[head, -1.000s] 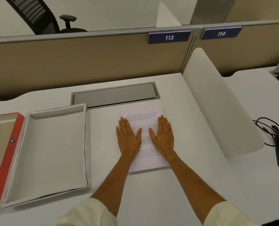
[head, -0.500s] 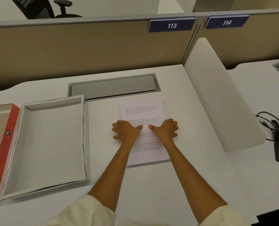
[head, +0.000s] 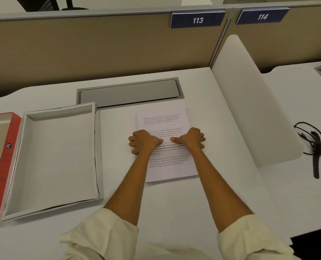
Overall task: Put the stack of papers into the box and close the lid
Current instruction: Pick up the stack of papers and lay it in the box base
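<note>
head view, left hand (head: 143, 140) and right hand (head: 190, 139) curled gripping flat printed papers (head: 167, 166), shallow rectangular white box (head: 15, 184) beside

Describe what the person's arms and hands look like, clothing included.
Both arms wear loose cream sleeves, the left sleeve and the right sleeve pushed up and bunched near the elbows, leaving the forearms bare. The left hand and right hand are bare too: no gloves, and no rings, watch or bracelet visible. The fabric looks plain, with no visible pattern or markings.

Your one head camera looks forward and steeply down, close over your left hand (head: 143, 141) and right hand (head: 191, 139), with the partition (head: 99, 51) beyond them.
</note>
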### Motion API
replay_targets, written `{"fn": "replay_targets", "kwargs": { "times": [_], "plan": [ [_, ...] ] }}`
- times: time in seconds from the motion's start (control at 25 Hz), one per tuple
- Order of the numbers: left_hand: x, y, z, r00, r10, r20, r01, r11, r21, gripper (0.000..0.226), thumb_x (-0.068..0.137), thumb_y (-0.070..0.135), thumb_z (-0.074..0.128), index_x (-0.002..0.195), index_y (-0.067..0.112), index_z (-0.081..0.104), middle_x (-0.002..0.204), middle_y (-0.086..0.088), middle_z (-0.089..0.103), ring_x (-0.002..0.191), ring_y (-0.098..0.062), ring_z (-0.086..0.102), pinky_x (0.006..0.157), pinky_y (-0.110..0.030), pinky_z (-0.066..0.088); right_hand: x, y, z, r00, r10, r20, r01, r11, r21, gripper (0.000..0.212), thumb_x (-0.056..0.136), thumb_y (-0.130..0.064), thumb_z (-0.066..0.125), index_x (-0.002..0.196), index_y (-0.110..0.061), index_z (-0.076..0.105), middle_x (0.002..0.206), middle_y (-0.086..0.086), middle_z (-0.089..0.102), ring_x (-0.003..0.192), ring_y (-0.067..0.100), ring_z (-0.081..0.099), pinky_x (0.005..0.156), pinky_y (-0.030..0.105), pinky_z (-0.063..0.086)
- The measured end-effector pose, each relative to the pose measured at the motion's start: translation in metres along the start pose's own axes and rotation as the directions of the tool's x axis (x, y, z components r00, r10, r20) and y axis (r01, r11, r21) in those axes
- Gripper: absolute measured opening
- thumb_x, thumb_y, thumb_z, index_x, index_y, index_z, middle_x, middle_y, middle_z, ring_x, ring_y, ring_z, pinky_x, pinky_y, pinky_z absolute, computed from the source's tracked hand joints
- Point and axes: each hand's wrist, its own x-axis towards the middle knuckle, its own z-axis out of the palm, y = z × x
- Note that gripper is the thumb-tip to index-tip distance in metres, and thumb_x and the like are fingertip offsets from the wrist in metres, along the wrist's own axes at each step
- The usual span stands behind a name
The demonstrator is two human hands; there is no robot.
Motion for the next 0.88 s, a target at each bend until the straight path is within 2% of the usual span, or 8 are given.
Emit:
{"fn": "replay_targets", "kwargs": {
  "times": [0.36, 0.52, 0.6, 0.64, 0.76, 0.8, 0.88],
  "plan": [
    [0.0, -0.001, -0.01, 0.999, 0.033, 0.031, -0.034, 0.999, 0.035, 0.089, 0.062, 0.046, 0.087, 0.13, 0.008, 0.044, 0.133, -0.014, 0.052, 0.124, -0.031, 0.051, 0.098, -0.041, 0.044, -0.001, -0.005, -0.001, 1.0, -0.001, 0.001, 0.001, 1.0, -0.022, 0.093, 0.058, -0.047, 0.089, 0.13, -0.009, 0.044, 0.137, 0.017, 0.044, 0.129, 0.034, 0.042, 0.101, 0.048, 0.041],
    [0.0, -0.003, -0.011, 0.999, 0.003, 0.037, -0.003, 1.0, -0.009, 0.081, 0.062, 0.045, 0.087, 0.126, 0.012, 0.048, 0.134, -0.015, 0.051, 0.125, -0.032, 0.047, 0.102, -0.043, 0.041, -0.003, -0.005, -0.001, 0.996, -0.082, 0.017, 0.081, 0.995, 0.061, 0.097, 0.056, -0.041, 0.092, 0.129, -0.003, 0.042, 0.131, 0.015, 0.05, 0.123, 0.032, 0.053, 0.099, 0.044, 0.05],
    [-0.002, -0.007, -0.008, 0.998, 0.058, -0.007, -0.058, 0.998, -0.021, 0.08, 0.063, 0.045, 0.087, 0.125, 0.012, 0.049, 0.136, -0.016, 0.048, 0.127, -0.033, 0.046, 0.103, -0.044, 0.041, -0.003, -0.004, -0.004, 0.995, -0.098, 0.032, 0.094, 0.99, 0.104, 0.097, 0.057, -0.038, 0.092, 0.129, -0.002, 0.039, 0.13, 0.015, 0.051, 0.122, 0.031, 0.054, 0.098, 0.042, 0.049],
    [-0.002, -0.01, -0.005, 0.994, 0.11, -0.018, -0.11, 0.993, -0.048, 0.078, 0.063, 0.043, 0.087, 0.124, 0.01, 0.051, 0.135, -0.016, 0.051, 0.125, -0.032, 0.049, 0.099, -0.042, 0.045, -0.003, -0.003, -0.004, 0.995, -0.094, 0.033, 0.09, 0.991, 0.103, 0.097, 0.058, -0.038, 0.092, 0.13, -0.001, 0.038, 0.131, 0.015, 0.051, 0.123, 0.032, 0.054, 0.099, 0.042, 0.048],
    [-0.001, -0.02, -0.002, 0.974, 0.224, -0.019, -0.223, 0.952, -0.209, 0.056, 0.065, 0.031, 0.088, 0.106, 0.008, 0.057, 0.123, -0.015, 0.065, 0.108, -0.03, 0.066, 0.068, -0.028, 0.052, -0.003, 0.0, -0.003, 0.994, -0.11, 0.016, 0.109, 0.992, 0.062, 0.091, 0.061, -0.04, 0.09, 0.129, -0.002, 0.044, 0.132, 0.017, 0.053, 0.124, 0.034, 0.052, 0.103, 0.046, 0.047],
    [0.0, -0.023, -0.004, 0.976, 0.217, -0.009, -0.211, 0.938, -0.274, 0.049, 0.067, 0.027, 0.088, 0.1, 0.01, 0.055, 0.12, -0.015, 0.067, 0.104, -0.031, 0.068, 0.065, -0.028, 0.052, -0.003, 0.0, -0.003, 0.993, -0.115, 0.017, 0.114, 0.99, 0.08, 0.085, 0.062, -0.039, 0.09, 0.127, -0.003, 0.049, 0.131, 0.017, 0.055, 0.123, 0.035, 0.053, 0.103, 0.047, 0.046],
    [0.003, -0.024, -0.011, 0.984, 0.167, 0.053, -0.132, 0.906, -0.402, 0.044, 0.071, 0.017, 0.085, 0.097, 0.011, 0.05, 0.121, -0.017, 0.066, 0.105, -0.033, 0.067, 0.073, -0.034, 0.055, -0.003, 0.0, -0.005, 0.993, -0.108, 0.041, 0.099, 0.979, 0.177, 0.072, 0.066, -0.033, 0.089, 0.122, -0.001, 0.055, 0.129, 0.018, 0.059, 0.12, 0.035, 0.056, 0.102, 0.048, 0.048]
  ]
}}
